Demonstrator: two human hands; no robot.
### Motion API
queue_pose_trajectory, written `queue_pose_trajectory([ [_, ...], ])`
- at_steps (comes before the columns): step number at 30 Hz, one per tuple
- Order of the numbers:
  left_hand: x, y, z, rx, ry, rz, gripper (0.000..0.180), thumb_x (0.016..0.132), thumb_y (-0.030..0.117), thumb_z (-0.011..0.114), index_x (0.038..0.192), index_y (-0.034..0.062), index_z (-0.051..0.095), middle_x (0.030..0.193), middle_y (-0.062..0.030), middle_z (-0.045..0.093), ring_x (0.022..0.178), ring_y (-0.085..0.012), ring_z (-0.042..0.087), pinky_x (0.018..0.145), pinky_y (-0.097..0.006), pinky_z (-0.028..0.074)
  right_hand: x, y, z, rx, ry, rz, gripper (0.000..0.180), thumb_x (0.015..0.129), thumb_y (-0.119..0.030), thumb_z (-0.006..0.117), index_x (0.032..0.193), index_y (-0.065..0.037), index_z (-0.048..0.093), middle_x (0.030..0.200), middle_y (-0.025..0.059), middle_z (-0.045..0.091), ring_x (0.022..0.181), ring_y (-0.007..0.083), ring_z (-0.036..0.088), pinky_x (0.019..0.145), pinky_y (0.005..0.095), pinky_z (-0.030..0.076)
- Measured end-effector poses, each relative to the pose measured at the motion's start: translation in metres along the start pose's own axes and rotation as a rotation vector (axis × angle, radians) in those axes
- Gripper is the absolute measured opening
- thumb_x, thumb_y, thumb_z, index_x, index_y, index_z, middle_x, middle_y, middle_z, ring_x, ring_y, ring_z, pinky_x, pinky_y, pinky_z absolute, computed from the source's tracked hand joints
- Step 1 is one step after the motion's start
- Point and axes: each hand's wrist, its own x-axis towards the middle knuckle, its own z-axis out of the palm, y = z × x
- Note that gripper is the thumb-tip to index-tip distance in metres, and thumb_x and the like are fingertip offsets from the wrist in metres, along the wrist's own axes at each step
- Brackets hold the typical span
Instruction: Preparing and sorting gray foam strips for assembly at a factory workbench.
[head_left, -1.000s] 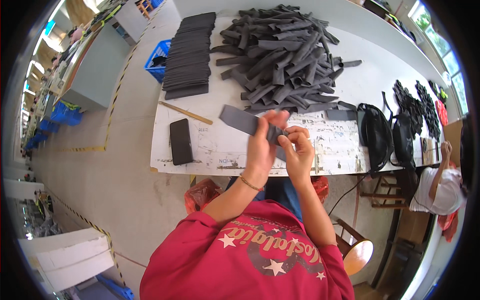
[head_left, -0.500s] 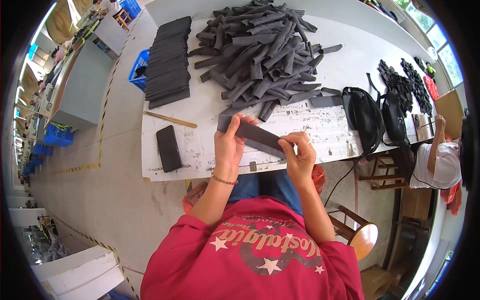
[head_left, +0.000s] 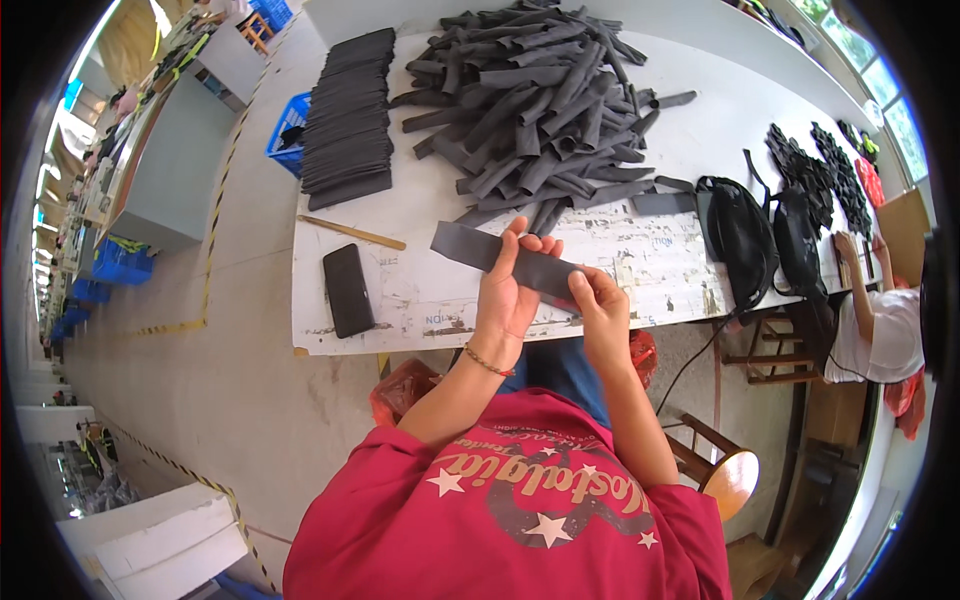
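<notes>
"Dark grey strip [head_left: 543, 272], held in both hands over the near side of the white table [head_left: 430, 185]. How to handle it well?"

"Keep its whole length level, I'd say, with light, even tension so it doesn't twist."

"And the grips?"

"Left hand [head_left: 508, 300] has it between thumb and fingers; right hand [head_left: 603, 310] pinches the right end. Flat thumbs should spare it creases."

"Its looks?"

"Long, flat, matt. The left end juts free, cut fairly straight. Whether the lower edge is doubled, I can't tell."
</notes>
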Motion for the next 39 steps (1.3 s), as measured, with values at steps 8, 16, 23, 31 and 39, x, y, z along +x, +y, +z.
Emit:
queue_pose_trajectory([
  [8,-0.001,0.002,0.006,0.015,0.019,0.025,0.042,0.097,0.026,0.059,0.129,0.0016,0.048,0.083,-0.0032,0.059,0.089,-0.0184,0.060,0.105,-0.042,0.046,-0.001,0.010,0.001,-0.077,-0.072,0.030,0.012,0.090,-0.007,0.069,0.087,0.001,0.060,0.076,0.0048,0.064,0.064,0.0117,0.062,0.062,0.0244,0.050],
  [16,0.004,0.006,-0.007,-0.015,0.029,-0.001,0.037,0.097,0.025,0.059,0.125,0.0007,0.052,0.083,-0.0042,0.061,0.089,-0.0200,0.062,0.104,-0.042,0.046,0.001,0.009,-0.010,-0.013,-0.107,0.085,0.014,0.089,-0.008,0.070,0.092,0.003,0.063,0.073,0.0033,0.063,0.062,0.0103,0.062,0.059,0.0246,0.050],
  [23,-0.002,0.007,-0.010,0.139,0.034,-0.003,0.038,0.095,0.025,0.063,0.123,0.0003,0.056,0.091,-0.0095,0.069,0.091,-0.0220,0.066,0.097,-0.039,0.049,0.012,0.012,-0.011,0.002,-0.070,0.123,0.020,0.095,-0.019,0.063,0.092,0.001,0.065,0.078,-0.0005,0.061,0.072,0.0069,0.055,0.067,0.0247,0.049],
  [31,-0.034,0.039,-0.053,0.767,0.375,0.008,0.029,0.087,0.011,0.071,0.112,-0.0025,0.066,0.094,-0.0080,0.068,0.085,-0.0135,0.065,0.077,-0.026,0.052,0.012,0.044,-0.066,-0.679,-0.143,-0.076,0.016,0.093,-0.013,0.064,0.089,0.003,0.062,0.072,0.0061,0.061,0.066,0.0125,0.054,0.061,0.0289,0.044],
  [39,-0.003,0.040,-0.060,1.133,0.239,0.206,0.022,0.083,0.002,0.071,0.104,-0.0006,0.069,0.089,-0.0034,0.068,0.082,-0.0102,0.063,0.075,-0.023,0.050,0.008,0.045,-0.062,-0.805,-0.006,-0.088,0.018,0.091,-0.013,0.064,0.089,0.004,0.061,0.073,0.0168,0.063,0.066,0.0251,0.060,0.064,0.0361,0.047],
])
